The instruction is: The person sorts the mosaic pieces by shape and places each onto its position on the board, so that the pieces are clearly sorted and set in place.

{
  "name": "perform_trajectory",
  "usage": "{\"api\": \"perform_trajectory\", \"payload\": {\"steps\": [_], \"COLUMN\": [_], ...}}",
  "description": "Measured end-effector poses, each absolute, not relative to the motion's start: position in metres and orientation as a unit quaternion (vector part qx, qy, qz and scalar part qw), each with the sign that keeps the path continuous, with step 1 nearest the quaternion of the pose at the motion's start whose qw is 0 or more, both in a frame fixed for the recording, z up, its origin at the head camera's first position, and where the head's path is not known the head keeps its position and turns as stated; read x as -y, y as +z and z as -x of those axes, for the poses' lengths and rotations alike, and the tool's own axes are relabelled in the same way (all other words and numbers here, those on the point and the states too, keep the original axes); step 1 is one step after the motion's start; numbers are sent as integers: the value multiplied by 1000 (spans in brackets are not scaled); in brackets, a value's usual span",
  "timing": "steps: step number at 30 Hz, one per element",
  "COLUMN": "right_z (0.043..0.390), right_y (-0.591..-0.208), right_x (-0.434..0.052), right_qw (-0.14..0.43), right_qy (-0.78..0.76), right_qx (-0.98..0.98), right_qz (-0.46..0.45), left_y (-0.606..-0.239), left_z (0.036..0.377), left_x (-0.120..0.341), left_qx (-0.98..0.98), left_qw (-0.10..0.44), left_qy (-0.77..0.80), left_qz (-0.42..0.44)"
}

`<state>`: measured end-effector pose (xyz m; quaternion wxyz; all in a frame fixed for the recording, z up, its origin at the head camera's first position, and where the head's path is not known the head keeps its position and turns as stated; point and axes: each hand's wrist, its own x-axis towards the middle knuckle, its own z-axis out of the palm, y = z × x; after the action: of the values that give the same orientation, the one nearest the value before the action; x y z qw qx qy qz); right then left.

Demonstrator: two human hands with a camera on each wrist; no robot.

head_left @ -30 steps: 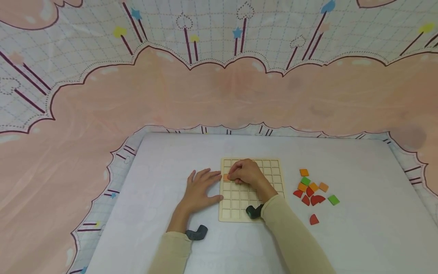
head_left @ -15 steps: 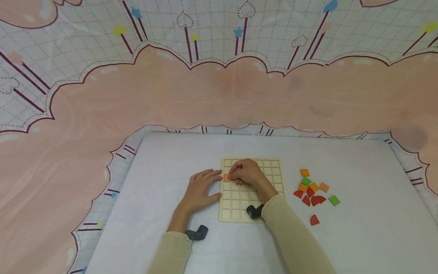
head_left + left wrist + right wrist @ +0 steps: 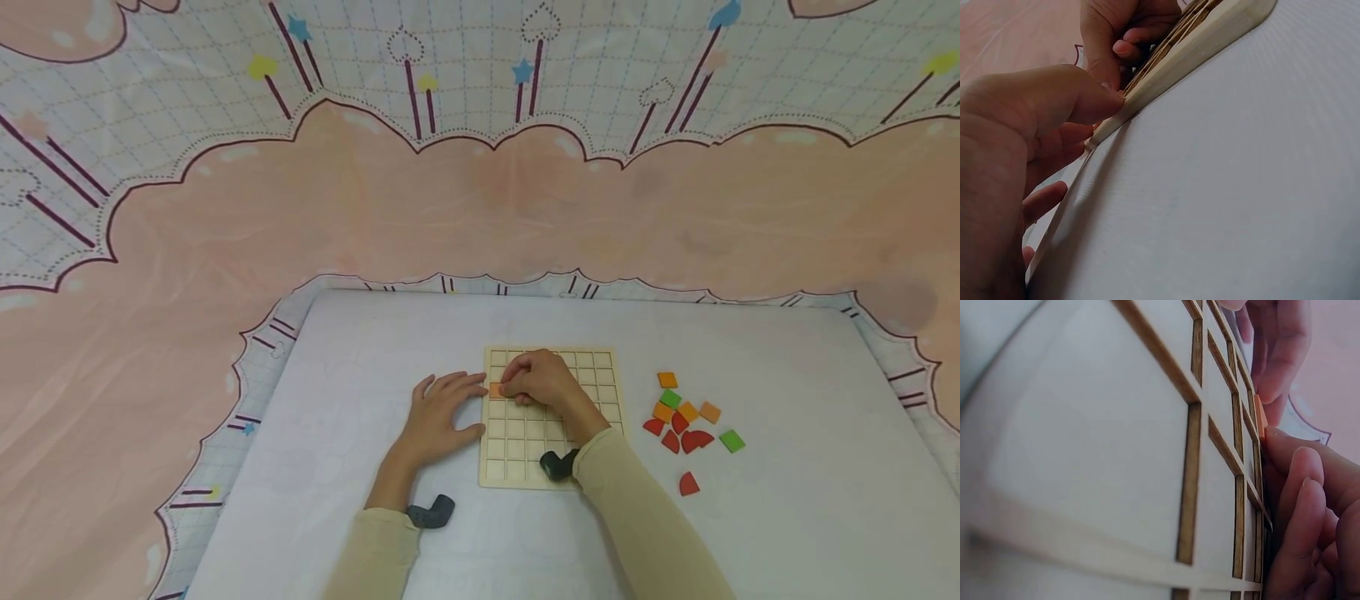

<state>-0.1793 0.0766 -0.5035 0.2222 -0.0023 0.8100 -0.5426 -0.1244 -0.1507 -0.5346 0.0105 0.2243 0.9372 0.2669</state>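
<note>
A pale wooden grid board lies on the white table. My right hand rests over the board's left part, its fingers curled onto an orange square tile in a cell at the left column. In the right wrist view the orange tile stands on edge in the grid against my fingertips. My left hand lies flat beside the board, fingers spread, thumb and fingertips against its left edge.
A loose heap of orange, green and red tiles lies right of the board, with one red quarter-round piece apart nearer me. A pink patterned cloth hangs behind the table.
</note>
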Motion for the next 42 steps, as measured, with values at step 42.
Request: {"api": "perform_trajectory", "payload": {"steps": [42], "right_z": [138], "right_y": [-448], "right_x": [-249], "right_qw": [149], "right_qy": [-353], "right_qx": [-922], "right_qz": [63], "left_y": [-533], "left_z": [125], "left_x": [150], "left_qx": [-934], "left_qw": [12], "left_qy": [277], "left_qz": [-224]}}
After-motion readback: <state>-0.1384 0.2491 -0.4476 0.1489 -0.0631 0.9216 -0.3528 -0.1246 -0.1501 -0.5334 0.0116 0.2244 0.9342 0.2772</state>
